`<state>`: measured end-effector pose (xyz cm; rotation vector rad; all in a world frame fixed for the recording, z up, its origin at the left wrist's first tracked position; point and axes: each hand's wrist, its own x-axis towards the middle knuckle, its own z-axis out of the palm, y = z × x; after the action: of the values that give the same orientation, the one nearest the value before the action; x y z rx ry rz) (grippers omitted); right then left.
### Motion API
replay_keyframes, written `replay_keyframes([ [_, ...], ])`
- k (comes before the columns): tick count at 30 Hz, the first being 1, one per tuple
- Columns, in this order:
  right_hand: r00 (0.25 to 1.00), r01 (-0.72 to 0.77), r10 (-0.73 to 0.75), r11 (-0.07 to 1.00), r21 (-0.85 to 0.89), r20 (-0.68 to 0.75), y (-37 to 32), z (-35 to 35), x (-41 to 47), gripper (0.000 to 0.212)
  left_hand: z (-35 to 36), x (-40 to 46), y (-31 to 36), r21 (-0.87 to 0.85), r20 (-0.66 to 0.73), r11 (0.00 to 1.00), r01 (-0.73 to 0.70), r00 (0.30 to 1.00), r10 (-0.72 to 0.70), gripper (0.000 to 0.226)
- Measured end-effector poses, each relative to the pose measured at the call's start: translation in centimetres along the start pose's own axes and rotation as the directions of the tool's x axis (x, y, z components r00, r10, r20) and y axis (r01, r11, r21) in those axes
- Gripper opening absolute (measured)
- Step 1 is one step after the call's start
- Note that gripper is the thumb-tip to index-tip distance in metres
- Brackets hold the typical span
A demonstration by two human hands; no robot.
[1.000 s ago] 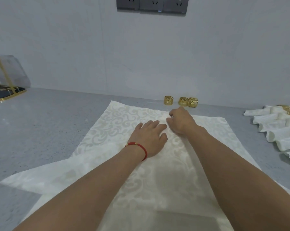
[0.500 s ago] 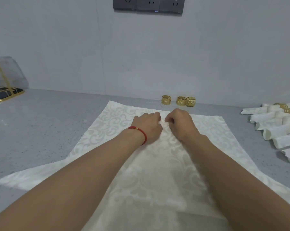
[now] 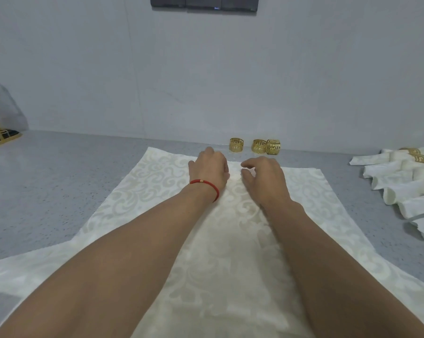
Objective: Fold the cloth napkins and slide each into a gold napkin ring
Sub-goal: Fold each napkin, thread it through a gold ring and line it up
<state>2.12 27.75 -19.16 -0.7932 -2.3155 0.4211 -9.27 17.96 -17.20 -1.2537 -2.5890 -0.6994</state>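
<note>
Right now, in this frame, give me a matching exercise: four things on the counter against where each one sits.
Things:
1. gold rings
2. rolled napkins
3. flat napkin
4. wire rack

Places:
A. far left edge of the counter
B. spread under both hands
C. by the wall, beyond the hands
D. in a row at the right edge

Pairs: 1-C, 2-D, 3-B, 4-A. The left hand and right hand are at the flat napkin's far edge.

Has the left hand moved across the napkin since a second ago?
Yes. The left hand has slid away from the person to the napkin's far edge, closer to the gold rings by the wall.
</note>
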Motion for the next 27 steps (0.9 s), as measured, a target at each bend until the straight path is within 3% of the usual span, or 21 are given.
replay_keyframes([
  [3,0.994,0.016,-0.003,0.992,-0.125,0.106,-0.1,0.0,0.1,0.026,0.0,-0.3,-0.2,0.056,0.002,0.994,-0.097,0.995,0.097,0.009],
  [6,0.996,0.046,-0.032,0.986,-0.162,0.089,-0.7,-0.3,0.0,0.017,-0.7,-0.4,-0.3,0.150,0.001,0.972,-0.183,0.983,0.185,0.016],
  [10,0.988,0.153,-0.142,0.954,-0.257,0.064,-1.0,-0.8,-0.2,0.023,-1.4,-1.0,-0.4,0.380,0.004,0.859,-0.343,0.929,0.370,0.032],
  [14,0.964,0.258,-0.219,0.910,-0.326,0.152,-1.1,-1.5,-0.1,0.030,-2.0,-1.6,-0.7,0.401,0.081,0.802,-0.443,0.889,0.451,0.040],
  [17,0.961,0.254,-0.205,0.921,-0.296,0.187,-1.1,-1.7,-0.3,0.024,-2.3,-2.1,-1.0,0.290,0.089,0.876,-0.386,0.922,0.377,0.031],
  [20,0.990,0.073,-0.057,0.991,-0.113,0.132,-0.9,-1.3,-0.6,0.022,-1.8,-2.6,-1.4,-0.096,0.002,0.982,-0.161,0.987,0.162,0.022],
  [23,0.992,-0.035,0.024,0.995,0.089,0.120,-0.1,-0.9,-0.7,0.017,-0.8,-2.5,-2.4,-0.404,-0.041,0.915,0.018,0.998,-0.037,0.019],
  [27,0.987,-0.047,0.028,0.992,0.117,0.159,0.7,-0.8,-0.5,0.015,-0.4,-2.4,-2.8,-0.411,-0.006,0.911,0.018,1.000,-0.023,0.022],
])
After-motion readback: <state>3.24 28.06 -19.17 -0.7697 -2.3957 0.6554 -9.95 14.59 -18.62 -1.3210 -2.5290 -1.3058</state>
